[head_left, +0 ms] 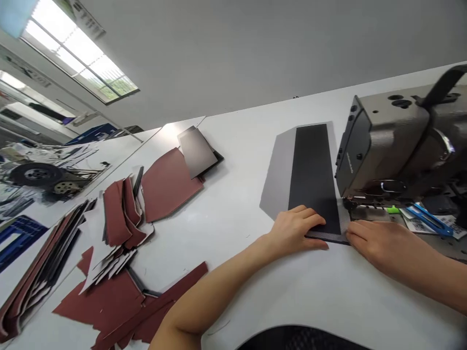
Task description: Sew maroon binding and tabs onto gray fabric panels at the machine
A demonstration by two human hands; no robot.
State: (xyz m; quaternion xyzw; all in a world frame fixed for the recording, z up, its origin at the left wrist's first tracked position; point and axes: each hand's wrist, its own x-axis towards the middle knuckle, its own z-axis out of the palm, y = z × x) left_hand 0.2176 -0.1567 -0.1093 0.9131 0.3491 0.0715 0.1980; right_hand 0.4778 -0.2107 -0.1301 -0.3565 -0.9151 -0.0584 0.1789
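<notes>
A grey panel (279, 170) with a black strip (314, 170) laid on it lies flat on the white table (237, 136), running under the head of a sewing machine (397, 146). My left hand (297, 228) rests flat on the near end of the black strip, fingers stretched out and together. My right hand (372, 240) lies at the strip's near right corner, next to the needle area, with its fingertips on the edge of the material.
Dark red cut pieces (168, 182) lie at left, with more stacked (120, 214) and spread near the front edge (116, 301). A grey-black panel (197, 150) sits behind them. Blue scissors (426, 216) lie right of the machine. A cluttered bench (40, 175) stands far left.
</notes>
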